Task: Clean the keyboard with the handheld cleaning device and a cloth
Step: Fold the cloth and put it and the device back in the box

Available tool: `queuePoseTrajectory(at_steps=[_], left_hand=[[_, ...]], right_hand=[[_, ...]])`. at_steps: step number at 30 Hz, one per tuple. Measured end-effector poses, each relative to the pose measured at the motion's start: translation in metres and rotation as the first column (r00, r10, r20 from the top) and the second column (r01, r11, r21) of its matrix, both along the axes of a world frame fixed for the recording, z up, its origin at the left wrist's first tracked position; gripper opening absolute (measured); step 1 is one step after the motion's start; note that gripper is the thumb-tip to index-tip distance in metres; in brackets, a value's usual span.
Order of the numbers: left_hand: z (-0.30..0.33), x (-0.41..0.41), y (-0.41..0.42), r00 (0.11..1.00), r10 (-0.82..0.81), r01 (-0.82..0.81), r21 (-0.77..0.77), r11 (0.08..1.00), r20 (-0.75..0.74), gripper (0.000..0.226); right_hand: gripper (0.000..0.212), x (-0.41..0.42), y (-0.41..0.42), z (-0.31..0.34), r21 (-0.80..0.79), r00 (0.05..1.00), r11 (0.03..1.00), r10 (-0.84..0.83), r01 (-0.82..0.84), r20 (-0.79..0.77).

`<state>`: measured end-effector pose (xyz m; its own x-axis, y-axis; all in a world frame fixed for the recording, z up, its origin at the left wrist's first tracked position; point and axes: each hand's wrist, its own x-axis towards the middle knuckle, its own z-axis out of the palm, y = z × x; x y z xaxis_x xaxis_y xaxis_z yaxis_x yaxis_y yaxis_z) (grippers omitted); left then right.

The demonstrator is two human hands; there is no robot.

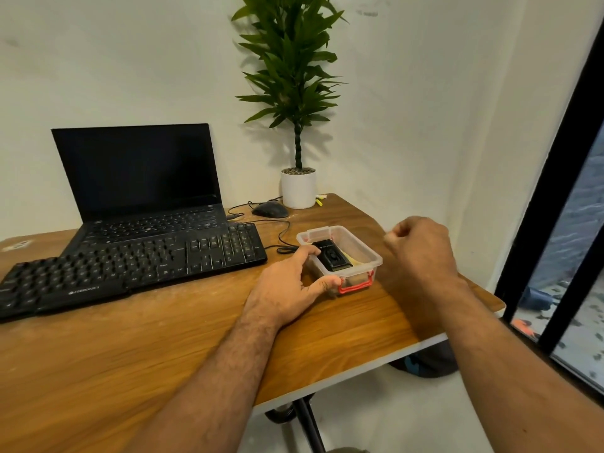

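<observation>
Head view: a clear plastic box (366, 253) with red clips sits on the wood-grain table (163, 348), holding a black boxy cleaning device (331, 256) over something yellowish; the left hand (287, 286) grips its near-left corner; the right hand (421, 246) hovers beside it, curled, holding nothing; the black keyboard (130, 266) lies left of the box.

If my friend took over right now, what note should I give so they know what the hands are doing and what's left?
Left hand grips the near-left side of the clear box. Right hand hovers beside the box, fingers curled, holding nothing.
The black cleaning device lies in the box, on something yellow, maybe the cloth. The keyboard sits in front of the laptop.
Done: box is open.
Left: take out the device, clean the keyboard, wipe it with the cloth.
</observation>
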<state>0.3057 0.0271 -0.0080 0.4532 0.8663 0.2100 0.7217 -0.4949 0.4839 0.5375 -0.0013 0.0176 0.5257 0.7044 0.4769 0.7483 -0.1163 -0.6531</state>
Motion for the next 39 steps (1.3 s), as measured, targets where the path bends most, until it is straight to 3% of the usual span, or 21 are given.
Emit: queuePoseTrajectory(at_steps=[3, 6, 11, 13, 16, 20, 27, 32, 39], left_hand=[[-0.002, 0.000, 0.001, 1.000, 0.009, -0.009, 0.000, 1.000, 0.014, 0.085], [-0.001, 0.000, 0.002, 1.000, 0.017, -0.017, -0.029, 0.999, 0.014, 0.098], [0.001, 0.000, 0.000, 1.000, 0.014, -0.014, -0.039, 0.999, -0.006, 0.108], [0.000, 0.000, 0.001, 1.000, 0.005, -0.005, -0.037, 0.999, 0.005, 0.111], [0.000, 0.000, 0.003, 1.000, 0.000, 0.001, -0.044, 0.999, 0.021, 0.116], [-0.003, 0.000, 0.006, 0.991, 0.012, -0.007, -0.038, 0.999, 0.135, 0.118], [-0.006, 0.001, 0.009, 0.964, 0.096, -0.082, -0.068, 0.994, 0.247, 0.103], [-0.007, 0.001, 0.010, 0.965, 0.089, -0.081, -0.043, 0.996, 0.245, 0.103], [-0.011, -0.001, 0.013, 0.961, 0.038, -0.019, -0.072, 0.997, 0.274, 0.120]], right_hand=[[0.007, -0.007, -0.002, 0.018, 0.211, 0.954, 0.976, 0.112, -0.053, -0.278], [0.012, -0.018, -0.005, 0.035, 0.351, 0.785, 0.927, 0.311, -0.129, -0.535], [0.010, -0.024, -0.006, 0.041, 0.356, 0.500, 0.926, 0.370, -0.128, -0.783], [0.010, -0.025, -0.005, 0.036, 0.265, 0.453, 0.952, 0.306, -0.154, -0.837], [0.011, -0.026, -0.006, 0.025, 0.103, 0.594, 0.969, 0.220, -0.225, -0.773], [0.011, -0.022, -0.005, 0.017, -0.048, 0.815, 0.978, 0.140, -0.202, -0.562], [0.008, -0.022, -0.009, 0.022, -0.115, 0.907, 0.978, 0.111, -0.172, -0.405], [0.009, -0.025, -0.010, 0.021, -0.138, 0.934, 0.980, 0.086, -0.141, -0.347], [0.013, -0.029, -0.002, 0.014, -0.197, 0.947, 0.972, 0.063, -0.131, -0.316]])
